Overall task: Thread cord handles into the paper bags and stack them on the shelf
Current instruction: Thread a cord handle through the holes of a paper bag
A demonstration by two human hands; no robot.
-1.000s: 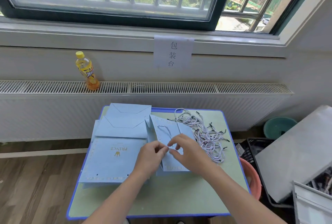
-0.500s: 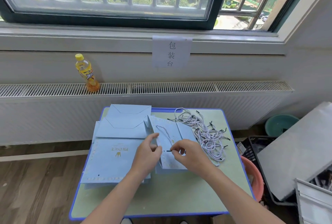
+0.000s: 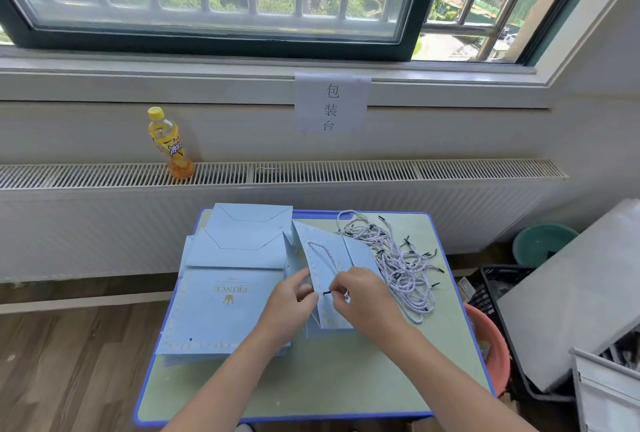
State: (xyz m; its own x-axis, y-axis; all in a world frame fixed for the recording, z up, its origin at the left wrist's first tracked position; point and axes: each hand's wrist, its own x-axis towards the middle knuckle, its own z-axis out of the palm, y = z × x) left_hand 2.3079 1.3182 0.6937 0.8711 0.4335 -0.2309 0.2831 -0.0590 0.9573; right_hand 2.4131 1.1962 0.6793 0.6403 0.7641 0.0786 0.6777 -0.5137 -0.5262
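A light blue paper bag (image 3: pixel 327 258) stands half-open near the middle of the small table (image 3: pixel 346 379). A white twisted cord (image 3: pixel 323 253) loops across its face. My right hand (image 3: pixel 363 296) pinches the cord's black tip at the bag's left edge. My left hand (image 3: pixel 291 303) grips that same edge of the bag, fingers curled round the paper. To the left lies a stack of flat blue bags (image 3: pixel 221 307), the top one printed PRINCE. A heap of loose cords (image 3: pixel 394 258) lies to the right of the bag.
A yellow drink bottle (image 3: pixel 171 144) stands on the radiator ledge (image 3: pixel 381 171) behind the table. A paper sign (image 3: pixel 330 104) hangs under the window. Right of the table are an orange basin (image 3: pixel 495 355), a green basin (image 3: pixel 540 244), a black crate (image 3: pixel 495 289) and a grey board (image 3: pixel 581 293).
My right hand has pulled the cord's black tip out to the bag's left edge. My left hand has shifted along that edge and taken hold of it.
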